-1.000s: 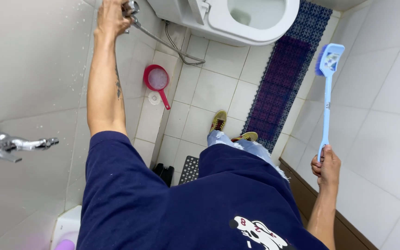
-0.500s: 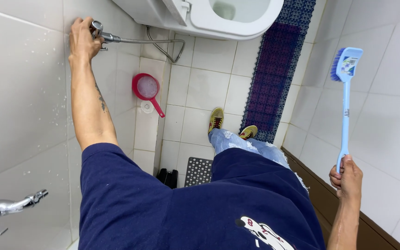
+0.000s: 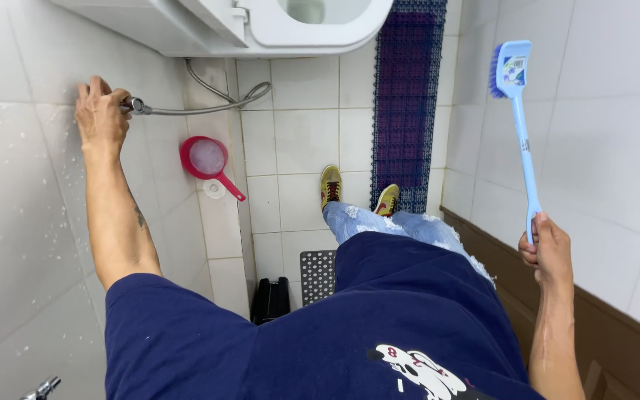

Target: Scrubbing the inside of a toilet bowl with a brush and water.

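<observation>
Against the white tiled wall on the left, the person's left hand (image 3: 100, 112) is closed around the metal end of a silver flexible spray hose (image 3: 201, 108), which loops away along the wall toward the base of a white ceramic toilet (image 3: 261, 26) at the top of the view. Just below the hose, a red round plastic dipper with a short handle (image 3: 207, 161) sits beside the wall. On the far right, the right hand (image 3: 548, 250) is clenched around the lower end of a light blue long-handled plastic scrubbing brush (image 3: 521, 126), held upright with its blue bristled head near the right wall. The two hands are well apart. Between them, the person's dark blue shirt, torn pale jeans and yellow shoes (image 3: 355, 192) show over the white floor tiles (image 3: 305, 141). A purple woven mat (image 3: 407, 96) lies beside the toilet, and a square metal floor drain (image 3: 317, 275) sits near the feet.
</observation>
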